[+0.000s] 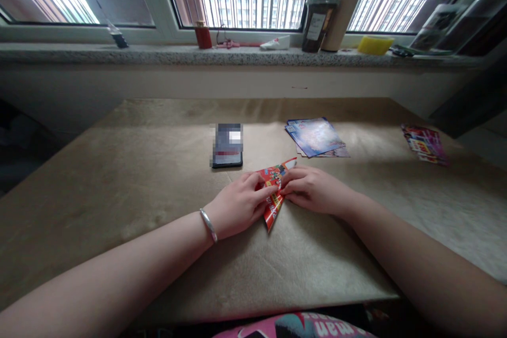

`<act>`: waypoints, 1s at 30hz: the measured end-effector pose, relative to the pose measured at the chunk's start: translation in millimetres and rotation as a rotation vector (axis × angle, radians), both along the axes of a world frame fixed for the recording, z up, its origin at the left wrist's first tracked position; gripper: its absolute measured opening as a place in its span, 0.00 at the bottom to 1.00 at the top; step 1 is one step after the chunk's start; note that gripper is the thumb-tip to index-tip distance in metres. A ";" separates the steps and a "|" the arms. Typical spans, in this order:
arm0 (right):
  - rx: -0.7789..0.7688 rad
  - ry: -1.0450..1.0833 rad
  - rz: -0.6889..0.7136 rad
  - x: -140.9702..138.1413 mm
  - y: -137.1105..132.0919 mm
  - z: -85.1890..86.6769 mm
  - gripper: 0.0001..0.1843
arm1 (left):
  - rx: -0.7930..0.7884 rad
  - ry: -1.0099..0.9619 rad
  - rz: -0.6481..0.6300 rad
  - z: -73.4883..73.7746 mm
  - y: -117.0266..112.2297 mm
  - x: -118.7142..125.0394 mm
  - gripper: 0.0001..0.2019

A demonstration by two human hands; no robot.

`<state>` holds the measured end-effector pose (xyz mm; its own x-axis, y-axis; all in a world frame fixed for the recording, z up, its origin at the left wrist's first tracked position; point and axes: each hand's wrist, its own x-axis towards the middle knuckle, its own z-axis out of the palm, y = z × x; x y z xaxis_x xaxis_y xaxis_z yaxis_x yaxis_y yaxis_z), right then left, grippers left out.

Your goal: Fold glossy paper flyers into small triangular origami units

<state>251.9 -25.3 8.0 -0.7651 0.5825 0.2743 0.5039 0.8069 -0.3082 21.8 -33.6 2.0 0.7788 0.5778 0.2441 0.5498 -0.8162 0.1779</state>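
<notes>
A folded sheet of glossy red printed paper lies on the table in front of me, its lower end narrowing to a point. My left hand rests over its left side, fingers bent onto the print; a silver bangle circles that wrist. On the opposite edge, my right hand pinches the paper between thumb and fingers. Part of the sheet is hidden under both hands. Its upper right corner shows a pale reverse side.
A phone lies beyond my left hand. Blue printed sheets are stacked behind my right hand, and pink-red printed cards lie far right. The windowsill holds a red container, a dark jar and a yellow sponge-like block.
</notes>
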 end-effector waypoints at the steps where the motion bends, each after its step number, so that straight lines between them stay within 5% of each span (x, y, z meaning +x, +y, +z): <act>1: -0.001 -0.002 0.000 0.4 0.1 0.2 0.08 | 0.007 0.002 -0.002 -0.7 0.3 -0.3 0.17; 17: -0.024 0.008 0.023 3.8 1.0 3.1 0.08 | -0.014 -0.035 0.016 -5.9 0.1 0.0 0.16; 30: -0.047 -0.053 -0.008 6.6 -0.4 5.6 0.09 | -0.120 -0.015 -0.094 -3.8 2.7 2.6 0.19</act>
